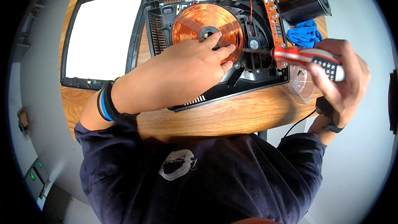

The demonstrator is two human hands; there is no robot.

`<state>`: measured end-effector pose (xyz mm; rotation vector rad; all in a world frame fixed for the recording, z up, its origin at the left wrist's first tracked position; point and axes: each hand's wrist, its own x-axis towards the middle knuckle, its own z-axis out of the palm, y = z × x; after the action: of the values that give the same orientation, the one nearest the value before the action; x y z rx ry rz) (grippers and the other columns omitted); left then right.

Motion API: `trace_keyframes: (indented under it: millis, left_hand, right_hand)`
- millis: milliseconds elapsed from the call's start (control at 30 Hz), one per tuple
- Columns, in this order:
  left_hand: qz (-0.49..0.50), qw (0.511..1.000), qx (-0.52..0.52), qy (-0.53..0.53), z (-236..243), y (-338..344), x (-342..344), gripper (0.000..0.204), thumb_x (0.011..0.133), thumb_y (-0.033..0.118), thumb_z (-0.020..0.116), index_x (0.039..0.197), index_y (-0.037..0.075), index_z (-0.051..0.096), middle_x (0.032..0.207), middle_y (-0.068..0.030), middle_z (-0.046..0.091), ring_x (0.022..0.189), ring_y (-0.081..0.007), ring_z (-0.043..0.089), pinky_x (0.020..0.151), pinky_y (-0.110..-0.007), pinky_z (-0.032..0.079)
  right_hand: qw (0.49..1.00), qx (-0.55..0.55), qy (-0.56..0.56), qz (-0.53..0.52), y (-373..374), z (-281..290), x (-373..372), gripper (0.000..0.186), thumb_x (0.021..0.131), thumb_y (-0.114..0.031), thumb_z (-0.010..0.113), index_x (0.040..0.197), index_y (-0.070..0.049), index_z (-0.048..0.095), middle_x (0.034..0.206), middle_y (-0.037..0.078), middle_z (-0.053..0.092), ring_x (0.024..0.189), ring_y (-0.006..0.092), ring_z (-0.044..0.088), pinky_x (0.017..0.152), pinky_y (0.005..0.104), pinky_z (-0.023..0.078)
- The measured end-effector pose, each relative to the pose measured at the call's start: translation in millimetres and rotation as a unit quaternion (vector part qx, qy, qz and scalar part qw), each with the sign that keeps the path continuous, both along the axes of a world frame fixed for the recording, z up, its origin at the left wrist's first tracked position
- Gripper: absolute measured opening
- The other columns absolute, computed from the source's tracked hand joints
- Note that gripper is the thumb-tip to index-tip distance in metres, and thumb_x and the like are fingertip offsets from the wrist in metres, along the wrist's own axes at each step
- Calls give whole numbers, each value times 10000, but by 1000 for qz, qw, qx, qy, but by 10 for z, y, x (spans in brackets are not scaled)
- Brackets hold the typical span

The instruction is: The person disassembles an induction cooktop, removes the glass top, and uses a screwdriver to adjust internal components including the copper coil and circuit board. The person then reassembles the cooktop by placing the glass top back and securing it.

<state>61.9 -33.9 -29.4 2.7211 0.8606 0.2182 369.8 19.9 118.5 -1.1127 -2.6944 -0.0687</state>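
An induction cooker's black base (240, 96) lies opened on the table, its insides showing. The round copper coil (186, 21) sits in its middle, and my left hand (195, 62) rests across the coil with fingers stretched out and apart. My right hand (350, 76) is wrapped round the handle of a red, white and dark screwdriver (306, 56). The screwdriver's shaft points left, its tip near the coil's right edge; whether it touches anything I cannot tell. A black fan (254, 44) and an orange circuit board (278, 29) lie right of the coil.
The cooker's top panel (107, 37), white with a black frame, lies at the left. A black kettle (302, 0) and a blue cloth (305, 34) are at the back right. Below the cloth is a clear plastic container (302, 84). The wooden table (186, 125) curves at its front edge.
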Motion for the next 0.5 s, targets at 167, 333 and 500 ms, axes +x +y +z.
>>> trace_keyframes:
  millis: [167, 333, 500]
  left_hand:
    - [0, 999, 10, 48, 64, -37, 63, 642, 975, 146, 794, 1563, -54, 628, 1730, -221, 511, 1590, -513, 464, 1116, -514, 611]
    - [8, 994, 22, 106, 203, -104, 158, 730, 945, 180, 833, 1591, -60, 591, 1731, -205, 503, 1600, -507, 445, 1234, -528, 520]
    - [29, 993, -4, 114, 250, -195, 257, 862, 933, 383, 860, 1602, -74, 567, 1757, -223, 461, 1648, -511, 374, 1304, -546, 441]
  right_hand:
    - [984, 107, 90, -108, 127, -290, 344, 340, 984, -231, 927, 1219, -38, 777, 1058, 98, 835, 907, 175, 796, 764, 318, 608]
    - [963, 60, 109, -240, 127, -637, 748, 315, 1029, -250, 887, 1221, -39, 752, 1046, 134, 821, 875, 234, 764, 784, 373, 602]
    - [956, 0, 104, -274, 43, -999, 1052, 328, 1019, -209, 880, 1221, -18, 705, 1064, 163, 770, 916, 296, 751, 806, 415, 600]
